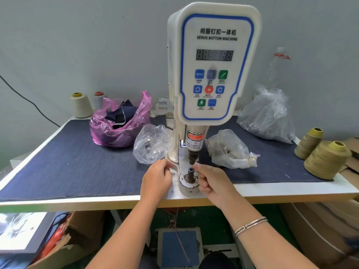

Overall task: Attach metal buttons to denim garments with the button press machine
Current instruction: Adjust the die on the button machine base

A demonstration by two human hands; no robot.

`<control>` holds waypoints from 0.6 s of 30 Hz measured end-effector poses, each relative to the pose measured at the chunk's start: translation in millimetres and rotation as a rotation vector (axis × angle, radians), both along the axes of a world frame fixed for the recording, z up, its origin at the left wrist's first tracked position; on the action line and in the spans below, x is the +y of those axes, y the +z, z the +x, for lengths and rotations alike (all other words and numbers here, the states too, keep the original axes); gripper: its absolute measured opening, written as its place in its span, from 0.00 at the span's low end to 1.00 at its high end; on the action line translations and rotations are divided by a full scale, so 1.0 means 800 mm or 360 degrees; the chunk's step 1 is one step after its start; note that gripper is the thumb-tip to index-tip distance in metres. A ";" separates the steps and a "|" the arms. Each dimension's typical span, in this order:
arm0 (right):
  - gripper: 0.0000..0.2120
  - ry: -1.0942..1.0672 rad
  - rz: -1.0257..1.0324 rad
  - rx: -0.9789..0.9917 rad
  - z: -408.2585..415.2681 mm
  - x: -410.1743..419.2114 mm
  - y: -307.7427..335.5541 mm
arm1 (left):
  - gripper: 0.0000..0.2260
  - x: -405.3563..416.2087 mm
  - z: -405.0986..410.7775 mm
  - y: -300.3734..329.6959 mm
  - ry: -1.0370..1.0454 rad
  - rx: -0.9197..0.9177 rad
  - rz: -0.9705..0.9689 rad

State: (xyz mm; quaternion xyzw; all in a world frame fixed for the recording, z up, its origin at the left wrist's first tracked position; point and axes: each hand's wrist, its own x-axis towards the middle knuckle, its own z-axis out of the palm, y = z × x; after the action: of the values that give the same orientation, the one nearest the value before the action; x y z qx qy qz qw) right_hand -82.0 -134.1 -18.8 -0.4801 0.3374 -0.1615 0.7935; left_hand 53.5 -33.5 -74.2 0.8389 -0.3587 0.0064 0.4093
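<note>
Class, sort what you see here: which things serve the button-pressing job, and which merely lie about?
Job: button machine; lower die; clear bags beside it; right hand; left hand.
Lying about: thread cones; pink bag; plastic bottle.

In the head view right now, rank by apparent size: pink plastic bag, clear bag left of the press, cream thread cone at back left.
1. Pink plastic bag
2. Clear plastic bag left of the press
3. Cream thread cone, though it stands farther from the camera, so its real size is unsure.

The button press machine point(213, 63) panel reads "SERVO BUTTON MACHINE"; its warning sticker point(194, 143) reads "CARE… FINGER".
</note>
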 end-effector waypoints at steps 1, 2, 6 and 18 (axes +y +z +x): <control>0.07 0.0010 0.0021 -0.0020 0.000 0.000 0.001 | 0.11 0.000 0.000 0.000 -0.0001 0.0000 -0.0003; 0.06 0.0020 0.0049 -0.0043 0.001 0.000 0.002 | 0.11 0.000 0.000 0.000 0.0000 0.0001 -0.0005; 0.06 0.0023 0.0243 -0.0133 -0.001 0.003 0.003 | 0.10 -0.001 -0.001 0.000 0.0008 -0.0004 -0.0013; 0.06 -0.0011 0.0657 -0.0146 -0.002 0.011 0.010 | 0.09 -0.002 -0.004 0.002 0.0005 -0.0044 0.0004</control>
State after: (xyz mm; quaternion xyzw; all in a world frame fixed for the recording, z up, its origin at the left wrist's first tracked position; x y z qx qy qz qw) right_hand -83.3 -125.7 -11.1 -0.2983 0.3285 -0.1134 0.8890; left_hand 50.5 -34.9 -72.2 0.8399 -0.3631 0.0182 0.4031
